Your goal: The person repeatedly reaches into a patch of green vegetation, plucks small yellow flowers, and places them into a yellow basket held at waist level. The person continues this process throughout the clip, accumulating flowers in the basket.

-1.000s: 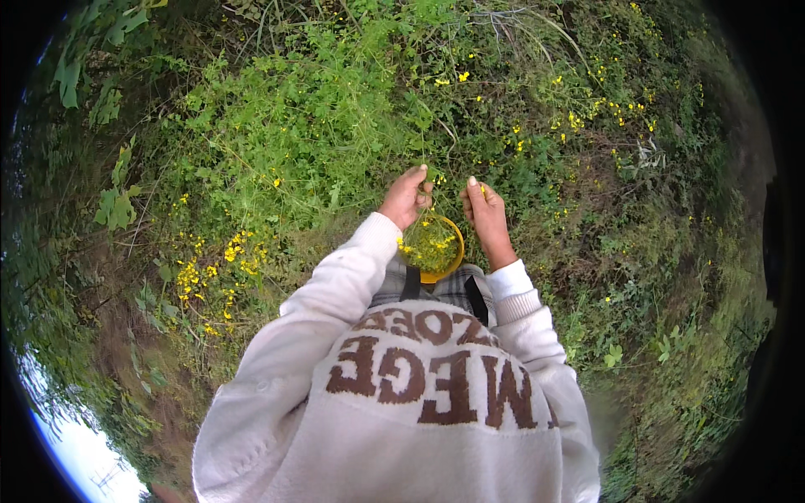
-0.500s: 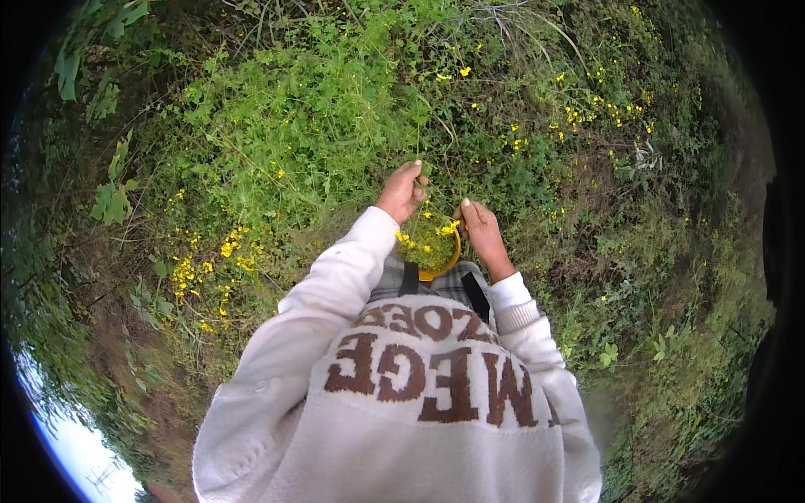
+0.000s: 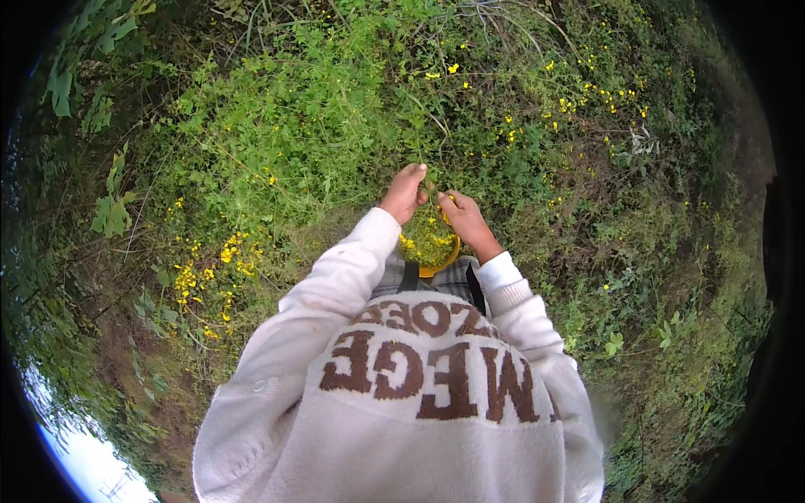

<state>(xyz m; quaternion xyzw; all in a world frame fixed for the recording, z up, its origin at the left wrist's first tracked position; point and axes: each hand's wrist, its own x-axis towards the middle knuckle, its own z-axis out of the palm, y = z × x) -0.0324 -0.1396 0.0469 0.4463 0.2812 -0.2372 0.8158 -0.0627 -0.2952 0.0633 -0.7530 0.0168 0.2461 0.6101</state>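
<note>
In front of my body, my left hand (image 3: pixel 404 194) is closed in a pinch on thin green stems (image 3: pixel 429 189). Just to its right, my right hand (image 3: pixel 468 222) has thumb and fingers pressed together at the same sprig, where a bit of yellow flower shows by the fingertips. Below both hands sits a round yellow container (image 3: pixel 429 272), heaped with fine green plant bits and yellow flowers (image 3: pixel 426 243). My right hand partly covers its right rim.
Dense green plants (image 3: pixel 293 109) spread ahead of me. Yellow flower clusters grow at the left (image 3: pixel 235 249) and far right (image 3: pixel 610 96). Dry pale twigs (image 3: pixel 503 12) lie at the far edge. A broad-leaved plant (image 3: pixel 111 214) stands at the left.
My right hand has moved up and left, closing in on the left hand and the stems. The yellow flower sprig that hung over the container has shifted up with it. My left hand stays nearly in place.
</note>
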